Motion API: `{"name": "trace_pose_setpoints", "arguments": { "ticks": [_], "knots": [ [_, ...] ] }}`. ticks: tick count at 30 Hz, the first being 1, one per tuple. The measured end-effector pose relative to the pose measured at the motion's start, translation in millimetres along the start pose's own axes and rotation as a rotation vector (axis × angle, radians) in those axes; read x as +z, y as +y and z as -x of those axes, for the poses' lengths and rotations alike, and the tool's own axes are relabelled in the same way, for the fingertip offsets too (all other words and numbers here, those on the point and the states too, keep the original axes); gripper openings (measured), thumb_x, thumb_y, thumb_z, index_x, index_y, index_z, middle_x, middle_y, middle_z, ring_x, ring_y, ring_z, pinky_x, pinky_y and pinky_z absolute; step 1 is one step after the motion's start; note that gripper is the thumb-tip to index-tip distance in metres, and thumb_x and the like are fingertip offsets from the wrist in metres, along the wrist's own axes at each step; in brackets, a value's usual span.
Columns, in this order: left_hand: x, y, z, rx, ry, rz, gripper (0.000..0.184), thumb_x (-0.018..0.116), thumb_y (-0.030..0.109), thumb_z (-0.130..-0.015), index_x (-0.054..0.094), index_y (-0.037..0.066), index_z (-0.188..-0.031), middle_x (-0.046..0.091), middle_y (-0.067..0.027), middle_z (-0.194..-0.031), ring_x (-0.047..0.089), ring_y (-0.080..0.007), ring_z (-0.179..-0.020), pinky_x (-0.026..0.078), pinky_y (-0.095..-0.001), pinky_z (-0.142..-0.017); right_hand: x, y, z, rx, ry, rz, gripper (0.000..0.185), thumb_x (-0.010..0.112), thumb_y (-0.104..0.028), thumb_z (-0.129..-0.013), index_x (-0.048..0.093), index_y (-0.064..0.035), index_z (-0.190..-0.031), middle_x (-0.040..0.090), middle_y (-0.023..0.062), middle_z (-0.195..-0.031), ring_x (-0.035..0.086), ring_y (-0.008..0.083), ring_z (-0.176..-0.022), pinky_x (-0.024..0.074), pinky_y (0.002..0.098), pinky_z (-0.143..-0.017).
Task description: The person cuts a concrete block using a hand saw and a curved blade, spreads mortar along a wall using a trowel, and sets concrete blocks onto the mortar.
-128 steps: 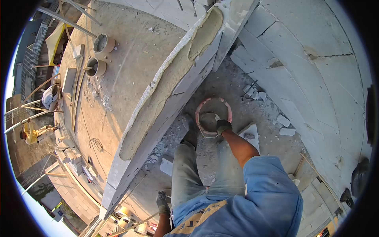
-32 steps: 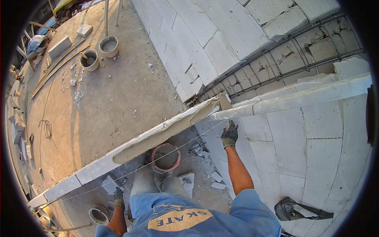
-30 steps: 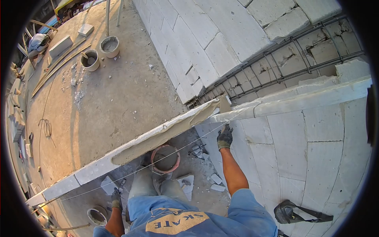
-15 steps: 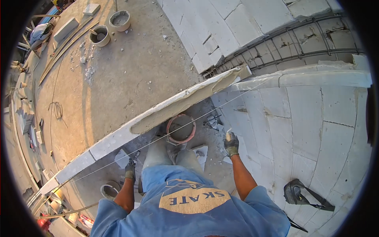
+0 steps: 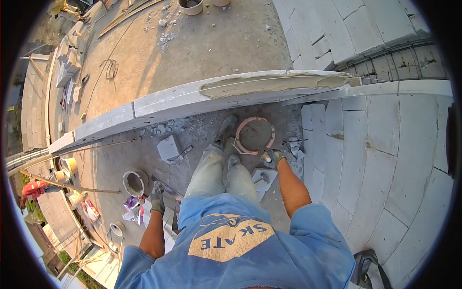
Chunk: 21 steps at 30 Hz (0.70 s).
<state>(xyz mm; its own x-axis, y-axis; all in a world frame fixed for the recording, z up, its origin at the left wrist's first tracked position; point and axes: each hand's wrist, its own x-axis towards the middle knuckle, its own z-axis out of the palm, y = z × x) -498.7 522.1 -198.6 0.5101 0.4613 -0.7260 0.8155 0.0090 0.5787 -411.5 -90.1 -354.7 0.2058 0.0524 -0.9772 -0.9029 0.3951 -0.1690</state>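
Note:
My gloved right hand (image 5: pixel 273 158) is closed around the pale handle (image 5: pixel 266 157) of a tool; its working end cannot be made out. Just beyond that hand stands a reddish-rimmed bucket (image 5: pixel 256 135) filled with grey mortar, beside my boots. My left hand (image 5: pixel 157 198), also gloved, hangs low at my left side with its fingers stretched out and seemingly nothing in them. Near it is a round pail (image 5: pixel 135 183) on the floor. In front of me runs a low block wall (image 5: pixel 168 102), a layer of wet mortar (image 5: pixel 269 85) spread on its right part.
A taut string (image 5: pixel 231 85) follows the wall top. To my right rises a pale block wall (image 5: pixel 353 154), with a black bag (image 5: pixel 366 267) by it. Block pieces (image 5: pixel 168 148) and a hammer (image 5: pixel 262 180) lie near my feet. A person in red (image 5: pixel 33 190) is far left.
My view has swung left, so the wall and mortar bucket sit higher and further right. My right hand has moved closer to the bucket, still around the pale handle. The left hand stays low.

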Motion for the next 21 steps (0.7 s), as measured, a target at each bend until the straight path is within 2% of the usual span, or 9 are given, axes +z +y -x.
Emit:
{"name": "trace_pose_setpoints", "arguments": {
  "ticks": [5, 7, 9, 13, 14, 16, 19, 20, 21],
  "knots": [
    [-69.9, -201.8, 109.9, -0.333, 0.389, 0.106, 0.070, 0.047, 0.058, -0.098, 0.047, 0.003, -0.141, 0.066, -0.0090, -0.108, 0.063, -0.0196, -0.098, 0.048, -0.0321, -0.079, 7.5, 30.7, 27.6, 0.231, 0.129, 0.183, 0.039, 0.054, -0.046, -0.092, 0.061, -0.0127, -0.112, 0.068, 0.0154, -0.102, 0.061, 0.0327, -0.106, 0.0514, 0.0441, -0.085],
    [-72.7, -254.2, 171.1, -0.499, 0.401, 0.195, 0.078, 0.051, 0.065, -0.093, 0.044, 0.006, -0.143, 0.066, -0.0059, -0.099, 0.065, -0.0179, -0.087, 0.047, -0.0303, -0.066, -72.5, 107.6, -70.5, -0.050, -0.278, 0.661, 0.045, 0.033, -0.045, -0.099, 0.056, -0.0126, -0.120, 0.063, 0.0189, -0.116, 0.054, 0.0436, -0.111, 0.0449, 0.0513, -0.096],
    [-63.8, -315.0, 230.8, -0.370, 0.214, 0.438, 0.070, 0.050, 0.062, -0.095, 0.050, 0.005, -0.135, 0.067, -0.0104, -0.093, 0.067, -0.0212, -0.077, 0.048, -0.0354, -0.061, -13.6, 99.9, 30.3, 0.170, -0.041, 0.346, 0.038, 0.038, -0.040, -0.097, 0.057, -0.0135, -0.116, 0.066, 0.0154, -0.103, 0.058, 0.0348, -0.102, 0.0457, 0.0504, -0.090],
    [-17.7, -350.0, 284.7, -0.259, 0.248, -0.385, 0.050, 0.034, 0.042, -0.104, 0.061, 0.002, -0.113, 0.069, -0.0235, -0.101, 0.069, -0.0344, -0.092, 0.053, -0.0466, -0.076, -35.1, 142.1, 25.7, 0.009, -0.021, 0.980, 0.021, 0.059, -0.033, -0.086, 0.067, -0.0130, -0.087, 0.068, 0.0169, -0.079, 0.068, 0.0316, -0.071, 0.0527, 0.0442, -0.062],
    [-5.7, -348.1, 296.5, -0.187, 0.223, -0.571, 0.051, 0.031, 0.040, -0.105, 0.063, 0.001, -0.110, 0.069, -0.0251, -0.104, 0.068, -0.0370, -0.095, 0.053, -0.0488, -0.080, -22.9, 136.1, 33.5, -0.047, -0.265, 1.469, 0.026, 0.055, -0.035, -0.089, 0.066, -0.0124, -0.093, 0.068, 0.0167, -0.086, 0.067, 0.0331, -0.077, 0.0524, 0.0455, -0.067],
    [12.1, -364.5, 296.1, -0.151, 0.222, -0.659, 0.050, 0.029, 0.038, -0.104, 0.063, 0.004, -0.111, 0.069, -0.0237, -0.107, 0.068, -0.0384, -0.096, 0.053, -0.0504, -0.082, 1.0, 121.3, 43.3, -0.758, -0.644, 2.654, 0.036, 0.048, -0.041, -0.095, 0.064, -0.0112, -0.107, 0.068, 0.0162, -0.102, 0.066, 0.0360, -0.090, 0.0518, 0.0481, -0.077],
    [17.1, -346.4, 301.0, -0.223, 0.173, -0.559, 0.043, 0.030, 0.036, -0.104, 0.064, 0.010, -0.114, 0.069, -0.0214, -0.109, 0.068, -0.0381, -0.097, 0.053, -0.0494, -0.083, 25.8, 106.4, 17.2, -0.630, -0.522, 2.548, 0.029, 0.051, -0.034, -0.093, 0.064, -0.0112, -0.106, 0.067, 0.0182, -0.109, 0.065, 0.0362, -0.096, 0.0519, 0.0490, -0.078],
    [9.7, -346.1, 302.0, -0.217, 0.189, -0.557, 0.043, 0.031, 0.036, -0.104, 0.064, 0.010, -0.114, 0.068, -0.0216, -0.112, 0.067, -0.0379, -0.100, 0.053, -0.0494, -0.084, 15.4, 93.5, -8.9, -0.976, -0.727, 2.778, 0.027, 0.057, -0.033, -0.090, 0.065, -0.0102, -0.103, 0.068, 0.0200, -0.104, 0.067, 0.0361, -0.092, 0.0512, 0.0516, -0.078],
    [7.4, -354.4, 302.5, -0.206, 0.199, -0.555, 0.042, 0.032, 0.037, -0.103, 0.063, 0.010, -0.114, 0.067, -0.0217, -0.115, 0.066, -0.0376, -0.104, 0.052, -0.0494, -0.086, 37.2, 85.8, 18.0, -0.964, -0.730, 2.815, 0.027, 0.057, -0.033, -0.090, 0.065, -0.0102, -0.103, 0.068, 0.0200, -0.104, 0.067, 0.0361, -0.092, 0.0512, 0.0516, -0.078]
  ]
}}
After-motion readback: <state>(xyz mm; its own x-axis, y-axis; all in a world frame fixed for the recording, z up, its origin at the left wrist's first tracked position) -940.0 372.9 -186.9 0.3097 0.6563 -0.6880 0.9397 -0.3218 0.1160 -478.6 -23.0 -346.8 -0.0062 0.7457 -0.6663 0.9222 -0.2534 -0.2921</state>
